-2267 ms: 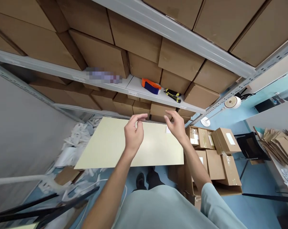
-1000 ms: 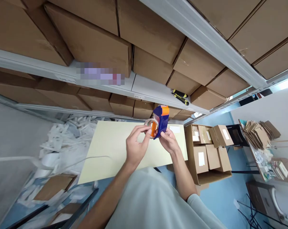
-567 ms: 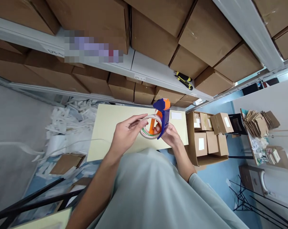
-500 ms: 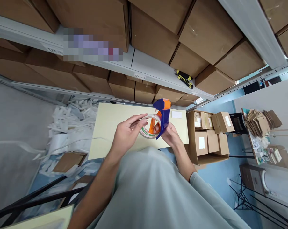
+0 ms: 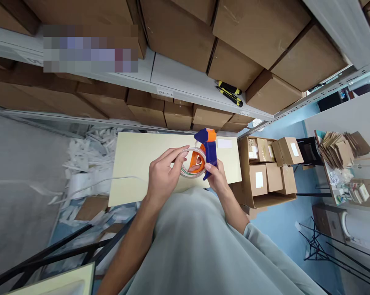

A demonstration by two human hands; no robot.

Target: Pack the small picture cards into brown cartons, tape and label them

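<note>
My left hand [image 5: 165, 170] pinches the left rim of a tape roll [image 5: 191, 175] between thumb and fingers. My right hand [image 5: 216, 175] grips a blue and orange tape dispenser [image 5: 211, 153], thumb on its blue side, with some fingers reaching behind it into the ring. The roll lies against the dispenser's orange hub, overlapping it; whether it is fully seated I cannot tell. Both are held above a pale yellow tabletop [image 5: 129, 164]. A white label [image 5: 224, 143] rests on that tabletop, just right of the dispenser.
Shelves of cardboard boxes [image 5: 179, 114] stand behind the table, with black and yellow utility knives [image 5: 229, 93] on one shelf. A large carton [image 5: 274, 200] holding several small boxes is at the right. Heaped white scraps [image 5: 95, 155] lie left. A black metal frame [image 5: 65, 241] is at lower left.
The tape roll and dispenser have come closer together, and the dispenser has turned slightly. My right thumb now shows on its blue side. The view has shifted a little.
</note>
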